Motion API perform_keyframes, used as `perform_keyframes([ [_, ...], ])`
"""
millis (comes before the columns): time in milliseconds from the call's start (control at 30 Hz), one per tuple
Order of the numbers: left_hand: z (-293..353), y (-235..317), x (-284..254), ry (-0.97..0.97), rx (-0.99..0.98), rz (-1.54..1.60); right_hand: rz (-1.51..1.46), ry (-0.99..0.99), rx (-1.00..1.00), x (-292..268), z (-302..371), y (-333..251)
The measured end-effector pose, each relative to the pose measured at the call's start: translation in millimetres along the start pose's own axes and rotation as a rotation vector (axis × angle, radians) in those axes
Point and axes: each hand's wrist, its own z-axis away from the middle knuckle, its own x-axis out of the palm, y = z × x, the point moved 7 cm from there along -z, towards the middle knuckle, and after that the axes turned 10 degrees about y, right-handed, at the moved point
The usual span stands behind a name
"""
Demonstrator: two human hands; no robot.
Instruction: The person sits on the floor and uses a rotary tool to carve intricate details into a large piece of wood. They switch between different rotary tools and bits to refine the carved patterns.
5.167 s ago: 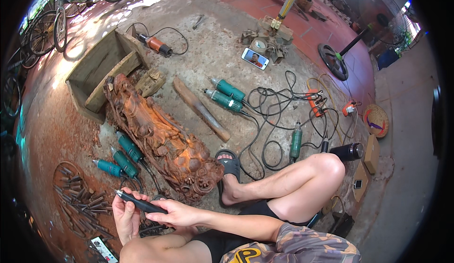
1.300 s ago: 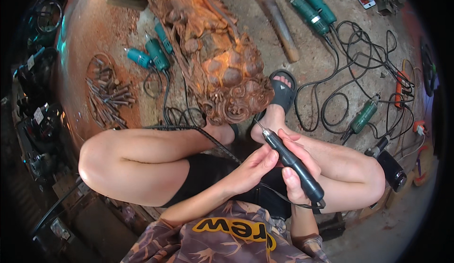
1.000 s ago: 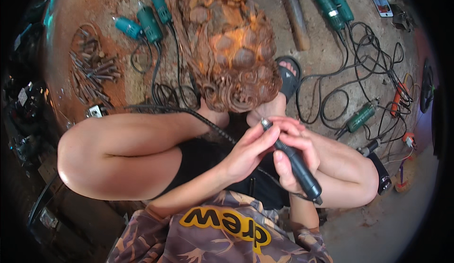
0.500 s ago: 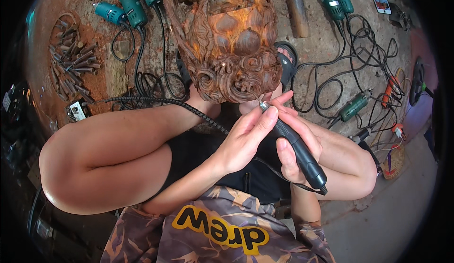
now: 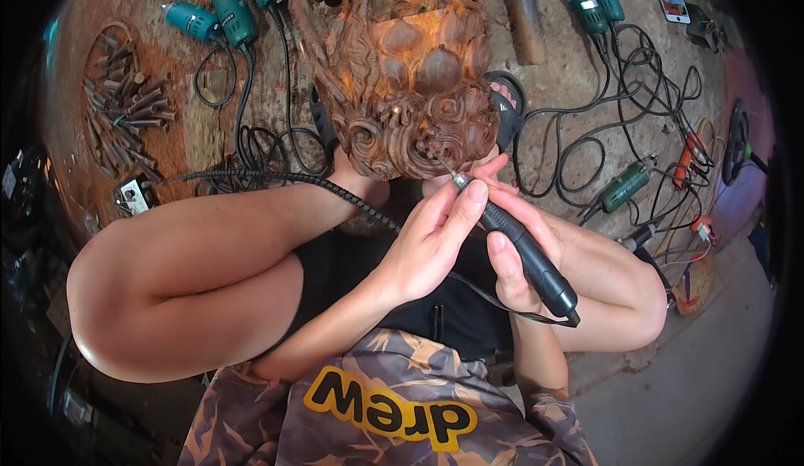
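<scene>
Both hands are occupied: we note the left hand (image 5: pixel 423 244) pinching the metal nose of a black rotary handpiece (image 5: pixel 528 252), the right hand (image 5: pixel 512 288) wrapped around its body. Just ahead of the fingers, the thin bit (image 5: pixel 445 166) reaches the near edge of the carved wooden piece (image 5: pixel 435 72), by a scroll; contact and spin we cannot tell. Main risk, in our judgement: the bit catching a curled edge and skidding, since the surface is deeply uneven. The left thumb sits close behind the bit, and the right foot (image 5: pixel 506 96) lies just beyond the hands, beside the carving, in an open-toed sandal. We see no clamp, so side pressure could rock the wood. The cord (image 5: pixel 553 323) loops below the right hand; a snag there might jerk the handpiece.
</scene>
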Motion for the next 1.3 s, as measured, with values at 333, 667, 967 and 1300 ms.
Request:
perform_keyframes([
  [333,-2.3,-6.2,-3.0,0.044,-0.012,0.003,-0.03,0.014,0.059,-0.8,4.6,9.2],
  [667,-3.7,-8.1,-3.8,0.045,-0.025,-0.007,-0.076,0.032,0.046,-1.5,4.0,12.2],
  [967,-3.6,-8.6,-4.4,0.081,-0.023,0.031,-0.095,0.043,0.045,-1.6,6.6,13.9],
  [1300,-3.4,-6.0,-3.7,0.029,-0.034,-0.01,-0.13,0.034,0.072,0.1,6.8,15.9],
])
